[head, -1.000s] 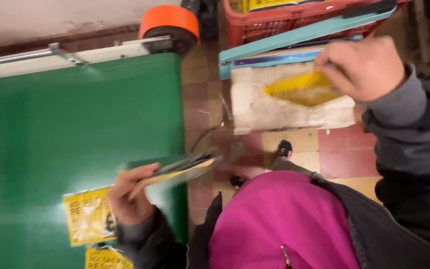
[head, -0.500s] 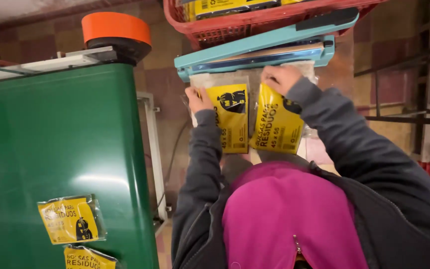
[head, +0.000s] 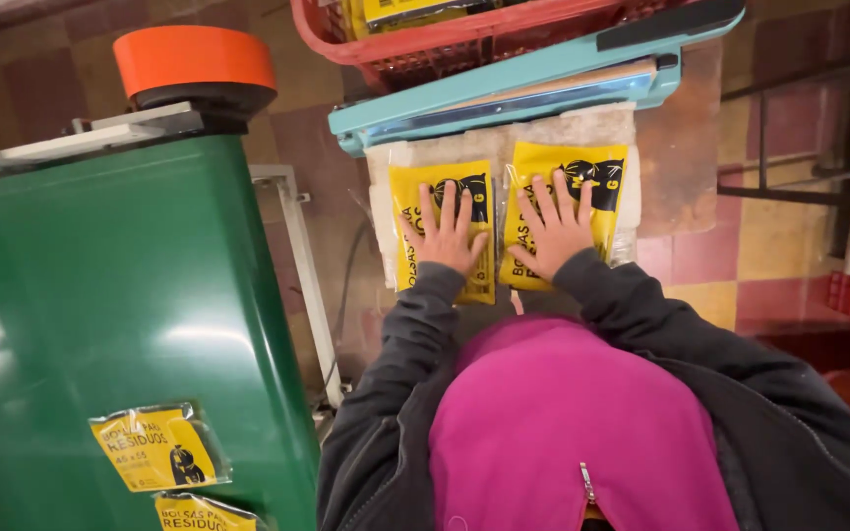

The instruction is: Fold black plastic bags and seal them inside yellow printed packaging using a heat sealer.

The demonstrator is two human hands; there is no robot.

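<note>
Two flat yellow plastic packs with black pictures lie side by side: the left pack under the left hand, the right pack under the right hand. Two more yellow packs lie on the green surface. Others sit in the red basket.

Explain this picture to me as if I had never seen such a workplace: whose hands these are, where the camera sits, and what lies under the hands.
The camera sits on the worker's head and looks down, so the dark sleeves and the pink garment at the bottom belong to the person. The left hand lies flat on one yellow packet; the right hand lies flat on a second yellow packet beside it. Both packets rest on a pale pad just below the teal bar of a tabletop machine, whose purpose I cannot tell. Above it stands a red basket with more yellow packets. On the left is a green surface with two further packets and an orange roll.
</note>
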